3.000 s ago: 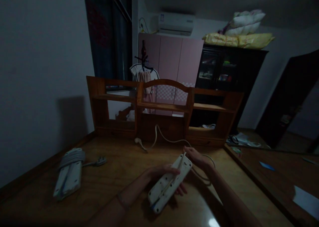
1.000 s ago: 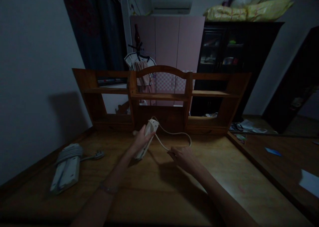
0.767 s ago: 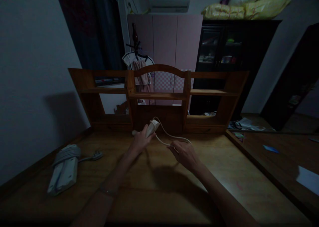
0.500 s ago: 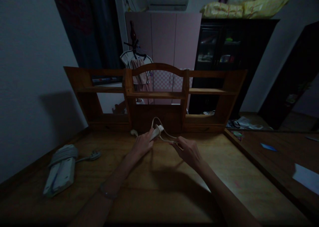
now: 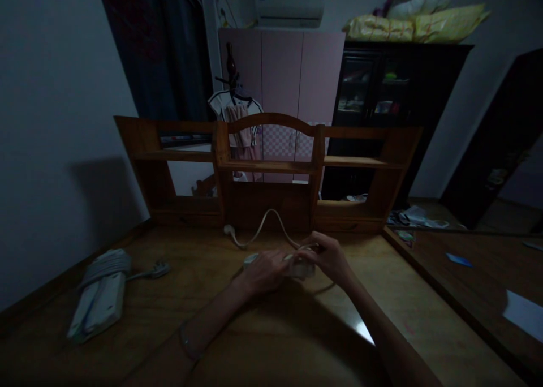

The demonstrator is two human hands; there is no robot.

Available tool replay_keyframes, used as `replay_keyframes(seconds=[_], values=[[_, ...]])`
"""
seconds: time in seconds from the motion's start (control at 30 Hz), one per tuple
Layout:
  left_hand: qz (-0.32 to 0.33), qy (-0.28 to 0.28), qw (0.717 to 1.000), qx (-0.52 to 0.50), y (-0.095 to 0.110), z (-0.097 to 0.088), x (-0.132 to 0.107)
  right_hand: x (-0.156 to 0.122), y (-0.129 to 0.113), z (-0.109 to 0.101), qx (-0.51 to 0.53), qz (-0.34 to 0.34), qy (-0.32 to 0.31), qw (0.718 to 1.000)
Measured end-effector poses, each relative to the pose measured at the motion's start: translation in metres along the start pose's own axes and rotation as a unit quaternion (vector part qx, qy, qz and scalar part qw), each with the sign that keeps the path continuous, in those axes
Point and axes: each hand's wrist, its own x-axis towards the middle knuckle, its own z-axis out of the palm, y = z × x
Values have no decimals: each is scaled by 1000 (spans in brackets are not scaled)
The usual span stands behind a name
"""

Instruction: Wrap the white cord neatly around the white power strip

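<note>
My left hand [image 5: 265,271] is closed around a white power strip [image 5: 302,270], held low over the wooden desk. Its ends show past the fingers; the middle is hidden. At its right end, my right hand [image 5: 326,256] pinches the white cord [image 5: 276,213]. From there the cord arches up behind the hands and runs down to a plug [image 5: 229,230] lying near the shelf. A short stretch of cord also hangs below my right hand. Farther left lies another white power strip [image 5: 98,308], with its grey cord wound round one end and its plug [image 5: 160,269] beside it.
A wooden shelf unit [image 5: 267,166] stands along the back of the desk [image 5: 237,342]. The wall [image 5: 63,138] borders the left side. Past a raised edge on the right is a darker surface with a blue card [image 5: 459,259] and white paper [image 5: 524,313].
The power strip has come down and right, nearer to me, and lies flatter. Both hands have drawn together, and the cord now reaches round the strip's right end. The view has tilted slightly up.
</note>
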Motion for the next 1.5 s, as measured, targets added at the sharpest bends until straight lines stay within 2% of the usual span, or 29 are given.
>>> replay_keyframes(seconds=[0.13,0.27,0.37,0.5,0.63,0.77,0.93,1.0,1.1,1.27,1.37,1.5], values=[[73,68,995,11,13,4,1,7,8,-11,123,108,-77,984],[138,143,980,-17,22,5,-2,7,20,-20,171,183,-145,957],[142,185,971,-47,23,1,-4,5,28,-18,191,211,-166,944],[136,205,969,-32,20,-7,-7,5,35,-9,222,226,-173,932],[58,233,970,-25,18,-12,-7,4,44,-3,228,222,-152,936],[2,228,974,-15,14,-11,-5,4,51,6,180,203,-150,951],[-81,233,969,-15,6,-8,-3,3,53,32,32,119,-70,990],[-127,237,963,-15,2,-7,-3,0,48,41,-54,84,-55,993],[-192,235,953,-6,-7,-8,-3,-5,37,48,-175,75,-63,980],[-337,190,920,58,-28,-15,-7,-15,19,51,-285,31,-144,947],[-372,151,911,91,-37,-16,-11,-17,11,56,-315,-16,-153,937],[-381,124,910,109,-38,-13,-11,-17,6,58,-347,-83,-128,925]])
